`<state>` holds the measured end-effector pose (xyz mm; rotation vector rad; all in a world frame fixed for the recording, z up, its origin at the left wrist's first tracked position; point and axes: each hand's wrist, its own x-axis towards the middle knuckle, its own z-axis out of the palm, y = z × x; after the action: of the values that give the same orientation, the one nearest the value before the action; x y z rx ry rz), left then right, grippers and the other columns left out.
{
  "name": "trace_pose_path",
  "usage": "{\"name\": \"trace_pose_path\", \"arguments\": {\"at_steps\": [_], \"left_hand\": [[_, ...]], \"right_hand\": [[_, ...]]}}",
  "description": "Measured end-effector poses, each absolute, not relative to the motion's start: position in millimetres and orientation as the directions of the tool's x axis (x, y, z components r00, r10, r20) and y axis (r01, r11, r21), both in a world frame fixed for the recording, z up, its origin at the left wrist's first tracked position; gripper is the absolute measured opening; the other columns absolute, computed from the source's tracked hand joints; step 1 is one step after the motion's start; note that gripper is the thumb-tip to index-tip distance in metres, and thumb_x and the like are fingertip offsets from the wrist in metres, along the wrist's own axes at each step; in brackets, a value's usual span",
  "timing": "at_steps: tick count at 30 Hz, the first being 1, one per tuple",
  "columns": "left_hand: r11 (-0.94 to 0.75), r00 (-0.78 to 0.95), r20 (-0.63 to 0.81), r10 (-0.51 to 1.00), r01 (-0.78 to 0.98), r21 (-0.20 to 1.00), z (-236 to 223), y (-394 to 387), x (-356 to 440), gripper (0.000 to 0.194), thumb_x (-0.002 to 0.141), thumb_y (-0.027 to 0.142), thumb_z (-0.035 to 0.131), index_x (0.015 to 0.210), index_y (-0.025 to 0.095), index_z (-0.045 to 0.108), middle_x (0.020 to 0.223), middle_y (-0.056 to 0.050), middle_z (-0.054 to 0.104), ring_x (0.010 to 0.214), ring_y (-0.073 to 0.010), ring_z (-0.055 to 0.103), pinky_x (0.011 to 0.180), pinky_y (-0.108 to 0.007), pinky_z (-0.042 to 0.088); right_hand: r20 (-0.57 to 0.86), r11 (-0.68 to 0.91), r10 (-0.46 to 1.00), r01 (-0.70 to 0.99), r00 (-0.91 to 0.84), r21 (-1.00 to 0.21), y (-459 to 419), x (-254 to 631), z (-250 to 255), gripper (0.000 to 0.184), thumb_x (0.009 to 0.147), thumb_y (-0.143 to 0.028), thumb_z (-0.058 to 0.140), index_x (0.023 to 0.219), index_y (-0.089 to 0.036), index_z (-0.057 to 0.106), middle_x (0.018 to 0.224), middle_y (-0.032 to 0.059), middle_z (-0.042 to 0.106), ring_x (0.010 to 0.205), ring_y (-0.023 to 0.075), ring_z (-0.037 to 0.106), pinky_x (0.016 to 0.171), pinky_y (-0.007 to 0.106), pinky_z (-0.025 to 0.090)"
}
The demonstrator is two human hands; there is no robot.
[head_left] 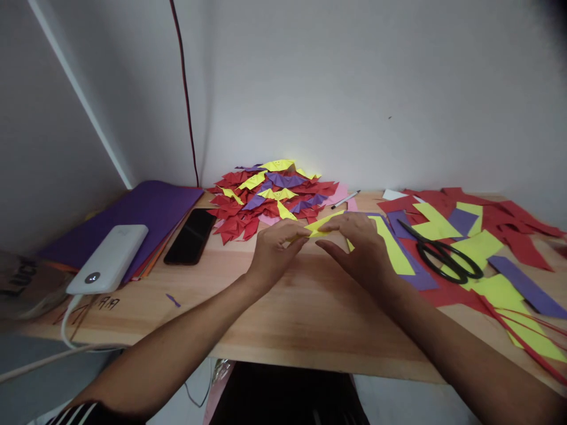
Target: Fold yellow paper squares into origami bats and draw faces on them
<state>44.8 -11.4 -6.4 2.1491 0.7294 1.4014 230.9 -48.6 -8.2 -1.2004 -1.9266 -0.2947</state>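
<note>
My left hand [275, 247] and my right hand [359, 243] meet over the middle of the wooden table [301, 319]. Both pinch a small yellow folded paper piece [322, 224] between their fingertips, just above the tabletop. Behind the hands, against the wall, lies a pile of folded paper figures [271, 198] in red, yellow and purple.
Black scissors [445, 255] rest on loose red, yellow and purple paper scraps [496, 248] at the right. A black phone [191, 236], a white power bank [108, 258] with its cable, and purple paper sheets [142, 212] lie at the left. A pen [345, 199] sits by the pile.
</note>
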Motion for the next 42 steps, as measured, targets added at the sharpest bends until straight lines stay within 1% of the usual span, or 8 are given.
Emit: {"name": "trace_pose_path", "arguments": {"at_steps": [9, 13, 16, 20, 27, 32, 38, 42], "left_hand": [[-0.719, 0.398, 0.611, 0.684, 0.229, 0.656, -8.7, -12.9, 46.2, 0.008, 0.082, 0.017, 0.063, 0.087, 0.019, 0.07, 0.087, -0.004, 0.071, 0.082, -0.0142, 0.065, 0.074, -0.027, 0.05], [-0.694, 0.411, 0.571, 0.711, 0.276, 0.665, -8.5, -14.4, 46.5, 0.01, 0.078, 0.025, 0.069, 0.085, 0.019, 0.065, 0.085, -0.003, 0.07, 0.078, -0.0144, 0.064, 0.07, -0.026, 0.049], [-0.653, 0.413, 0.521, 0.747, 0.307, 0.692, -6.0, -15.5, 45.9, 0.011, 0.081, 0.025, 0.066, 0.085, 0.019, 0.057, 0.086, -0.001, 0.068, 0.078, -0.0128, 0.063, 0.069, -0.024, 0.047], [-0.581, 0.449, 0.431, 0.783, 0.278, 0.765, -4.1, -15.6, 45.3, 0.014, 0.084, 0.026, 0.061, 0.092, 0.021, 0.05, 0.085, 0.001, 0.067, 0.077, -0.0125, 0.065, 0.066, -0.022, 0.046], [-0.582, 0.484, 0.411, 0.773, 0.28, 0.763, -3.1, -16.4, 44.7, 0.02, 0.083, 0.025, 0.062, 0.098, 0.022, 0.048, 0.089, 0.0, 0.07, 0.086, -0.0164, 0.068, 0.072, -0.026, 0.048], [-0.54, 0.495, 0.376, 0.784, 0.245, 0.805, -1.8, -16.7, 45.2, 0.023, 0.082, 0.024, 0.063, 0.1, 0.023, 0.049, 0.091, 0.0, 0.07, 0.087, -0.0152, 0.068, 0.074, -0.025, 0.047], [-0.382, 0.487, 0.273, 0.83, 0.138, 0.914, -6.1, -11.6, 45.7, 0.021, 0.081, 0.022, 0.063, 0.098, 0.021, 0.051, 0.08, 0.001, 0.069, 0.077, -0.0127, 0.067, 0.071, -0.024, 0.047], [-0.312, 0.471, 0.235, 0.85, 0.092, 0.945, -7.2, -9.8, 45.2, 0.019, 0.08, 0.019, 0.061, 0.097, 0.021, 0.051, 0.077, 0.001, 0.069, 0.075, -0.0123, 0.066, 0.069, -0.023, 0.046]], "right_hand": [[0.768, 0.549, 0.605, 0.809, -0.211, -0.21, -50.8, 226.4, -6.2, 0.005, 0.085, -0.025, 0.063, 0.086, -0.022, 0.06, 0.086, 0.0046, 0.067, 0.089, 0.0235, 0.06, 0.079, 0.038, 0.042], [0.772, 0.579, 0.6, 0.78, -0.21, -0.238, -50.0, 227.3, -5.1, 0.006, 0.085, -0.025, 0.063, 0.086, -0.022, 0.058, 0.099, 0.0054, 0.069, 0.099, 0.0239, 0.059, 0.085, 0.04, 0.04], [0.748, 0.595, 0.626, 0.755, -0.221, -0.275, -50.0, 227.3, -5.0, 0.005, 0.087, -0.026, 0.061, 0.087, -0.022, 0.058, 0.103, 0.0051, 0.069, 0.102, 0.0233, 0.06, 0.087, 0.04, 0.039], [0.684, 0.539, 0.699, 0.782, -0.206, -0.314, -51.5, 226.0, -4.9, 0.008, 0.088, -0.03, 0.06, 0.086, -0.023, 0.059, 0.091, 0.0038, 0.07, 0.091, 0.0221, 0.061, 0.083, 0.039, 0.038], [0.635, 0.47, 0.76, 0.789, -0.135, -0.396, -51.5, 226.7, -5.7, 0.015, 0.087, -0.036, 0.06, 0.079, -0.023, 0.06, 0.077, 0.0012, 0.068, 0.07, 0.0183, 0.059, 0.073, 0.035, 0.04], [0.613, 0.45, 0.78, 0.794, -0.126, -0.409, -51.4, 227.0, -5.1, 0.018, 0.086, -0.038, 0.061, 0.076, -0.023, 0.06, 0.073, 0.0011, 0.068, 0.067, 0.0178, 0.058, 0.069, 0.033, 0.04], [0.615, 0.485, 0.773, 0.771, -0.156, -0.413, -50.7, 227.9, -7.4, 0.013, 0.085, -0.035, 0.063, 0.088, -0.023, 0.06, 0.085, 0.0032, 0.07, 0.076, 0.0201, 0.063, 0.074, 0.036, 0.044], [0.596, 0.475, 0.791, 0.756, -0.142, -0.45, -50.7, 228.4, -8.1, 0.019, 0.084, -0.031, 0.064, 0.1, -0.023, 0.058, 0.096, 0.0053, 0.071, 0.086, 0.0227, 0.066, 0.079, 0.039, 0.046]]}}
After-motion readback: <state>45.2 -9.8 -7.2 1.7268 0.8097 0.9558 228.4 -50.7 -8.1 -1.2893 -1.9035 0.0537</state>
